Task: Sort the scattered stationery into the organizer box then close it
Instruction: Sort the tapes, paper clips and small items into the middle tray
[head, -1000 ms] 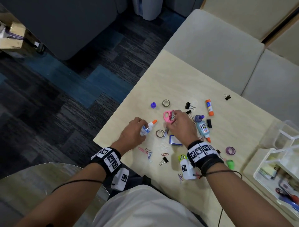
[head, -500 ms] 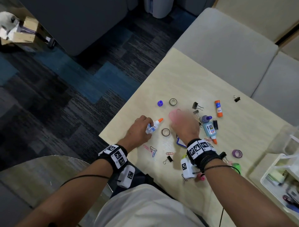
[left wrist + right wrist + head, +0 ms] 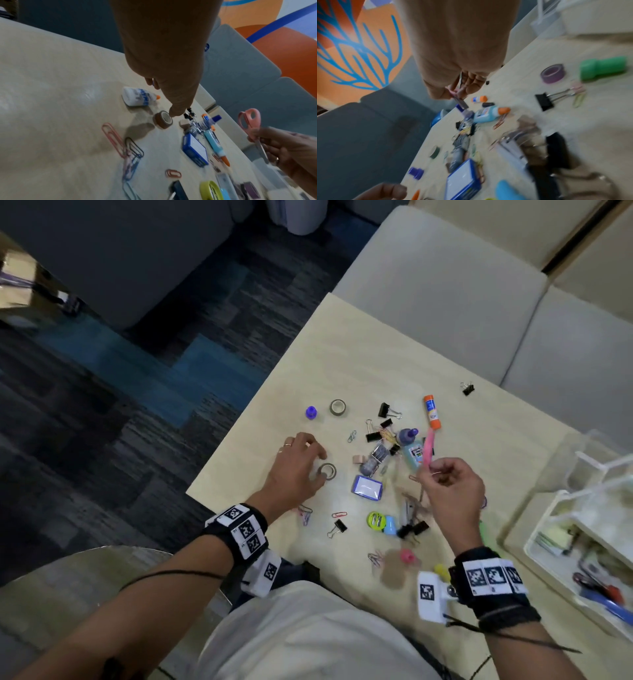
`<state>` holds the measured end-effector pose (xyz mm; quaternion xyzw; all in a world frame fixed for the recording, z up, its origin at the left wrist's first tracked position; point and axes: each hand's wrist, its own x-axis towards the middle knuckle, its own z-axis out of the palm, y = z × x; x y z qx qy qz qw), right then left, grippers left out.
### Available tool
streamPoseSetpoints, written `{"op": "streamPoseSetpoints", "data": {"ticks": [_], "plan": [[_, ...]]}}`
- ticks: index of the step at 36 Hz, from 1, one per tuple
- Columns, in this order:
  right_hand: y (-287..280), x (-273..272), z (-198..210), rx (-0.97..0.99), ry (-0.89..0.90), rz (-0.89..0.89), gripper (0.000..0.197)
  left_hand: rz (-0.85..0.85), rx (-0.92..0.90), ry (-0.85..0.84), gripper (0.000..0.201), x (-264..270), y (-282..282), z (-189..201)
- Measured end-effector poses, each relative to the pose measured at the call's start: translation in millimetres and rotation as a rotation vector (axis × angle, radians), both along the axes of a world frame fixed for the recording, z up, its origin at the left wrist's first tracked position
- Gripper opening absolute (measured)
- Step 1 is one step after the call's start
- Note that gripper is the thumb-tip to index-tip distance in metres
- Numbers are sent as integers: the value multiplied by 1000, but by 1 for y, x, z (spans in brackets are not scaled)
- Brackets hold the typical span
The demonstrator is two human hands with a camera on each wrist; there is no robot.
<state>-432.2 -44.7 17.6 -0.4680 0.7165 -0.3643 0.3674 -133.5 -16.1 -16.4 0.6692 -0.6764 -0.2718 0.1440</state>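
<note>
My right hand [image 3: 435, 470] is raised over the table and grips pink-handled scissors [image 3: 429, 447] by the blades, handles pointing up; they also show in the left wrist view [image 3: 250, 120]. My left hand [image 3: 320, 463] arches over a brown tape roll [image 3: 327, 471], its thumb tip touching the rim of the roll [image 3: 163, 121]. A white glue bottle [image 3: 135, 97] lies loose on the table under that hand, hidden in the head view. The white organizer box [image 3: 534, 537] stands open at the table's right edge with pens inside.
Scattered on the wooden table [image 3: 342, 344]: a blue glue bottle [image 3: 412, 451], an orange glue stick [image 3: 431, 411], a blue box [image 3: 366, 487], a second tape roll [image 3: 337, 407], a purple cap [image 3: 311, 412], binder clips [image 3: 385, 409] and paper clips. A grey sofa [image 3: 445, 285] lies beyond.
My right hand picked the pink scissors off the table and carried them up and to the right. My left hand let go of the white glue bottle and shifted onto the tape roll.
</note>
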Motion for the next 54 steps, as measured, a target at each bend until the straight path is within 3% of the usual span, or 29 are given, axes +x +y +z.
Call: {"op": "streamPoseSetpoints", "data": {"ticks": [3,7,12,18,26,40,42,45,46,54], "plan": [[-4,-29,-9,0,95,-119,18,-84,12,16,29,-18,-1,-2],[-21,-55,-28,81,225,-137,15,-225,35,-5,27,-43,-3,-3],[-38,-73,-48,193,325,-82,21,-262,61,-20,21,-72,-8,6],[-42,-78,-53,249,387,-30,12,-260,106,-3,19,-85,-8,2],[-29,-76,-50,179,436,27,9,-294,87,-16,15,-81,0,-3],[-15,10,-31,-63,397,472,5,-265,84,44,13,-72,0,2],[-14,25,-32,-26,423,553,20,-266,101,45,13,-69,1,1],[-15,44,-34,88,585,764,71,-279,114,39,13,-63,4,0],[-16,48,-34,103,633,799,76,-278,119,40,13,-61,5,0],[-28,51,-42,74,754,839,45,-264,165,69,16,-38,12,-3]]}}
